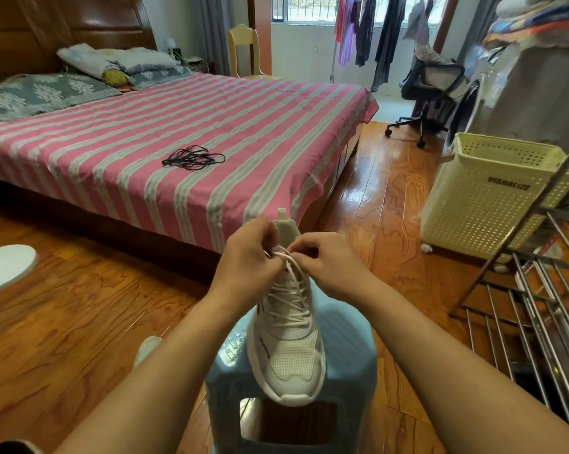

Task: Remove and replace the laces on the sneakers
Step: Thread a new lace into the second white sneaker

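At lower centre a white sneaker (288, 342) sits on a blue stool (345, 362), fully threaded with its white lace (288, 296); left hand (247, 260) and right hand (330, 262) pinch the lace ends at the top; black laces (193, 157) wait on the bed (119, 139), mid-frame; replacement seems barely begun.

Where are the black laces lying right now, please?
In the head view, the black laces lie bundled on the striped bed, beyond and left of the sneaker.

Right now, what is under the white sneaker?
A light blue plastic stool is under the white sneaker, whose toe juts over the stool's handle opening. The seat directly below the sole is covered.
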